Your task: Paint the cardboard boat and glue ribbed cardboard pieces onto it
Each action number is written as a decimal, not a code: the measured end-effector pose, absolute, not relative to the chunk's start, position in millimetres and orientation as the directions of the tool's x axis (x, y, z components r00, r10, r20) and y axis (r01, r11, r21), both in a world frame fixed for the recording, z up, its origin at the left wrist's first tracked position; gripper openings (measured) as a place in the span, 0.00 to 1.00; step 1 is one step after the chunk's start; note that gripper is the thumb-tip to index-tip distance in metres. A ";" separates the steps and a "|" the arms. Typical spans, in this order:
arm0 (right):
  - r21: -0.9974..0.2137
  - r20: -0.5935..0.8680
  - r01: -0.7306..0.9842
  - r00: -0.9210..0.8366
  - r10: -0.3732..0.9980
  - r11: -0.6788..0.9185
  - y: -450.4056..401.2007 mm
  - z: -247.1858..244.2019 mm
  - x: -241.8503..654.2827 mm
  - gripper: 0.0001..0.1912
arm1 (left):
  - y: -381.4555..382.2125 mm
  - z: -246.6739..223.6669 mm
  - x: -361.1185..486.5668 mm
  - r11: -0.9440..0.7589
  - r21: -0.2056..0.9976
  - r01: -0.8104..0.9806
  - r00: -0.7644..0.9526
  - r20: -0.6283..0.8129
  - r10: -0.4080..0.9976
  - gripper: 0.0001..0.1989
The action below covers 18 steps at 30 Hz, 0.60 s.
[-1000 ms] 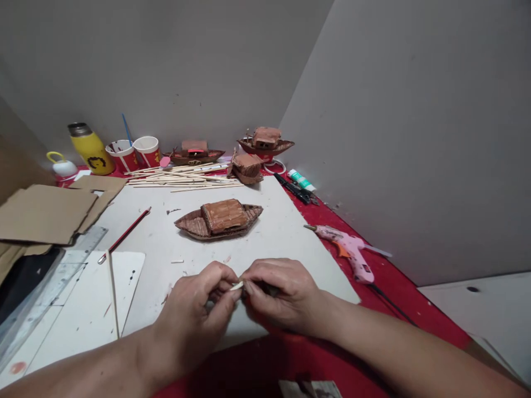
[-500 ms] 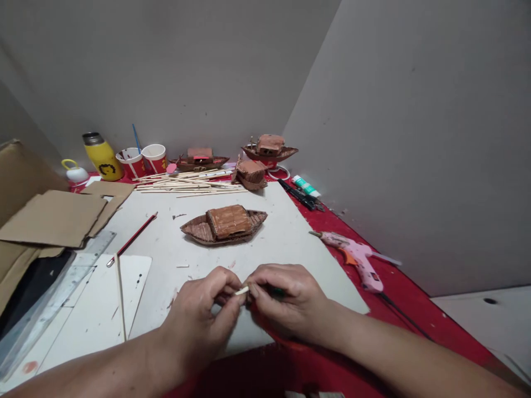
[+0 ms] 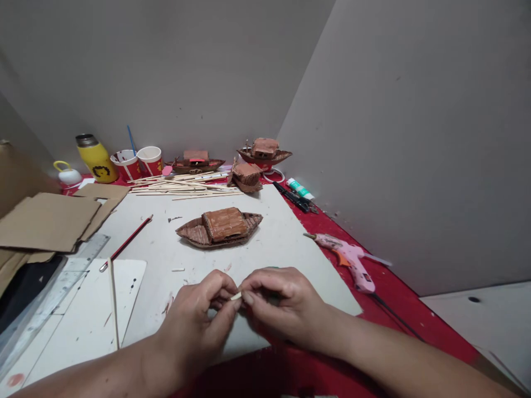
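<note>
My left hand [image 3: 203,315] pinches a short pale wooden stick [image 3: 236,296] between thumb and fingers. My right hand [image 3: 282,301] is closed, its thumb and fingertips meeting the other end of that piece. Something dark green shows in small part behind the right fingers; its kind is hidden. Just beyond both hands, a brown model boat [image 3: 219,226] with a ribbed canopy rests on the white board [image 3: 290,243]. A small stick offcut [image 3: 178,270] lies left of the hands.
On the right lies a pink glue gun [image 3: 346,257]. Thin wooden sticks [image 3: 186,185], more model boats [image 3: 265,152], paper cups [image 3: 150,160] and a yellow bottle [image 3: 97,160] stand at the back. Cardboard [image 3: 50,221], a pencil [image 3: 126,243] and a clear ruler [image 3: 83,265] are on the left.
The whole scene has shifted slightly left and down as the view turned. Both hands stay together at the stick, and the green thing by my right fingers shows less.
</note>
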State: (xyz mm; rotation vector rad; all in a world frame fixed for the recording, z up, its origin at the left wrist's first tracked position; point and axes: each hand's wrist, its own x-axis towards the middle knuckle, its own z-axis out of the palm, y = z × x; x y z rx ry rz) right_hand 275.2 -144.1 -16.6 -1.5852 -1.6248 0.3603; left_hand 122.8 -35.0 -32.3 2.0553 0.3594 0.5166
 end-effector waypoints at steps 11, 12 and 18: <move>-0.632 0.453 0.737 0.099 0.886 0.241 -144.9 -22.3 276.4 0.09 | -35.6 -32.7 123.2 -0.079 0.994 0.080 0.904 -0.039 0.425 0.09; -0.657 0.442 0.716 0.110 0.891 0.237 -144.6 -21.7 276.4 0.09 | -35.7 -31.6 124.1 0.002 0.997 0.072 0.902 -0.066 0.427 0.09; -0.635 0.464 0.729 0.097 0.880 0.255 -143.0 -24.3 275.4 0.07 | -35.6 -28.7 125.4 0.049 0.996 0.073 0.902 -0.087 0.422 0.09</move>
